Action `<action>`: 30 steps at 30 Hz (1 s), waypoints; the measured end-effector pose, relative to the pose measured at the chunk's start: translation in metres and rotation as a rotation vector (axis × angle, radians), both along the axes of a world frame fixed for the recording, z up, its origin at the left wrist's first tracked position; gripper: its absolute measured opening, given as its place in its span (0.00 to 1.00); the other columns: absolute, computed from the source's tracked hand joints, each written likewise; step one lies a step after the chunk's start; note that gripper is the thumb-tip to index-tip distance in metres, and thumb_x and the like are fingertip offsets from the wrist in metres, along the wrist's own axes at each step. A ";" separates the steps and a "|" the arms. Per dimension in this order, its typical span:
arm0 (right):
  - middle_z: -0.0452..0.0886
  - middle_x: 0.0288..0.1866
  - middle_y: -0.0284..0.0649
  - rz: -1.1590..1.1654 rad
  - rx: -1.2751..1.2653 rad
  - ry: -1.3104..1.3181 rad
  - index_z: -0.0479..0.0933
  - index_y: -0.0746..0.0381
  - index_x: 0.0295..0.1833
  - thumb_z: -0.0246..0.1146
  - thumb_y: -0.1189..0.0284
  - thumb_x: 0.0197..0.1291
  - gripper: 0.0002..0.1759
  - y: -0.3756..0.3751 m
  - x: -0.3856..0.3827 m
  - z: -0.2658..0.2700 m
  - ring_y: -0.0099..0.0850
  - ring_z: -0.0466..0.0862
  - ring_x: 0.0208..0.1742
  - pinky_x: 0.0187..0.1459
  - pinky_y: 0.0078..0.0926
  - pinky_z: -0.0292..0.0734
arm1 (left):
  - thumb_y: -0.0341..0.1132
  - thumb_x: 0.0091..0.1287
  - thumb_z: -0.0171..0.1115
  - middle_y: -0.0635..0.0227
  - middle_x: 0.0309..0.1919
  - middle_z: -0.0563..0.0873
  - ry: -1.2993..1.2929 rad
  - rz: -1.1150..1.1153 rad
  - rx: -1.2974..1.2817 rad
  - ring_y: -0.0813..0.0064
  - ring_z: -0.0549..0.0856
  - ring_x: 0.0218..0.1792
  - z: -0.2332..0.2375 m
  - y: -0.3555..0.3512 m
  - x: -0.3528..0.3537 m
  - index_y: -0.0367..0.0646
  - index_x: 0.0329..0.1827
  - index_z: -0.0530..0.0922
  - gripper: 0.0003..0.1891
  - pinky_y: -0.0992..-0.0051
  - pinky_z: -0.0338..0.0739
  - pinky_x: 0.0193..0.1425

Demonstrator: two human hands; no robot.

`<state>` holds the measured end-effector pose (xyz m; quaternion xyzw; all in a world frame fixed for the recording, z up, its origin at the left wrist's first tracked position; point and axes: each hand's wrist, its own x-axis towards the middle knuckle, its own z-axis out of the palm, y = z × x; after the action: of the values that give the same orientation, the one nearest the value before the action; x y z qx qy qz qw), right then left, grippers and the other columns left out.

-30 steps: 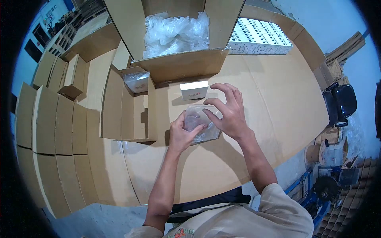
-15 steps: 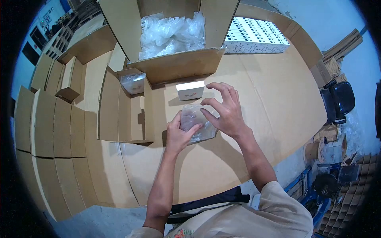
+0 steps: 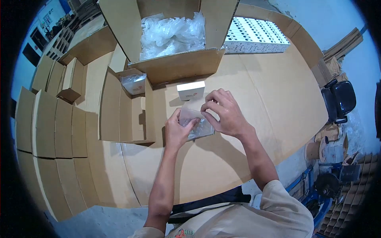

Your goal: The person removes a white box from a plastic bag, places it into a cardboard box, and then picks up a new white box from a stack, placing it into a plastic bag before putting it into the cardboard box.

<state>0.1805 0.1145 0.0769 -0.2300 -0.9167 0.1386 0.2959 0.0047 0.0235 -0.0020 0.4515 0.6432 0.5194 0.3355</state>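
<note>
A clear plastic bag (image 3: 203,129) lies over the cardboard surface, held between both hands. My left hand (image 3: 177,131) grips its left side, with the thumb pressed on top. At the bag's upper right edge, the thumb and forefinger of my right hand (image 3: 224,114) are closed in a pinch on the plastic. Just beyond the bag stands a small white box (image 3: 191,91) with a small reddish print on its front. What lies inside the bag, if anything, I cannot make out.
An open carton (image 3: 178,65) at the back holds crumpled clear bags (image 3: 172,33). Left of my hands is an open cardboard box (image 3: 126,115) with a bagged box (image 3: 134,83) inside. Several white boxes (image 3: 258,35) stand packed at back right. Folded cartons (image 3: 59,127) line the left.
My right thumb and fingers have come together on the bag's edge, where they were spread apart before. The bag has shifted slightly, and my left hand keeps its hold.
</note>
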 end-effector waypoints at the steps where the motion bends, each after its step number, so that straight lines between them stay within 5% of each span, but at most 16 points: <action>1: 0.78 0.43 0.39 0.026 0.005 -0.011 0.81 0.58 0.40 0.73 0.74 0.54 0.09 0.002 0.000 -0.002 0.39 0.78 0.51 0.55 0.40 0.72 | 0.33 0.57 0.82 0.58 0.42 0.93 -0.002 -0.010 -0.021 0.70 0.92 0.43 0.002 0.002 -0.001 0.36 0.51 0.85 0.21 0.68 0.85 0.49; 11: 0.88 0.43 0.46 0.088 -0.220 -0.190 0.82 0.63 0.47 0.67 0.71 0.65 0.09 0.012 -0.011 0.003 0.48 0.87 0.47 0.49 0.44 0.81 | 0.38 0.56 0.83 0.58 0.39 0.93 0.012 -0.120 0.026 0.70 0.92 0.41 0.000 -0.002 -0.001 0.36 0.51 0.86 0.23 0.67 0.85 0.48; 17: 0.87 0.36 0.51 0.093 -0.394 -0.118 0.80 0.64 0.44 0.64 0.69 0.68 0.09 0.006 -0.021 0.006 0.54 0.87 0.41 0.44 0.50 0.81 | 0.42 0.56 0.84 0.58 0.35 0.93 0.050 -0.141 -0.199 0.70 0.92 0.37 0.012 -0.007 -0.005 0.35 0.46 0.89 0.22 0.67 0.85 0.46; 30: 0.89 0.40 0.48 0.180 -0.433 0.005 0.84 0.64 0.44 0.72 0.63 0.63 0.14 0.002 -0.029 0.004 0.47 0.89 0.42 0.47 0.41 0.83 | 0.41 0.58 0.80 0.60 0.32 0.92 0.006 -0.182 -0.184 0.73 0.90 0.34 0.004 -0.008 -0.009 0.37 0.44 0.89 0.18 0.67 0.83 0.41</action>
<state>0.1514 0.1167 0.0808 -0.2052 -0.8816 0.3584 0.2285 -0.0043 0.0160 0.0024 0.4768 0.6457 0.4243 0.4191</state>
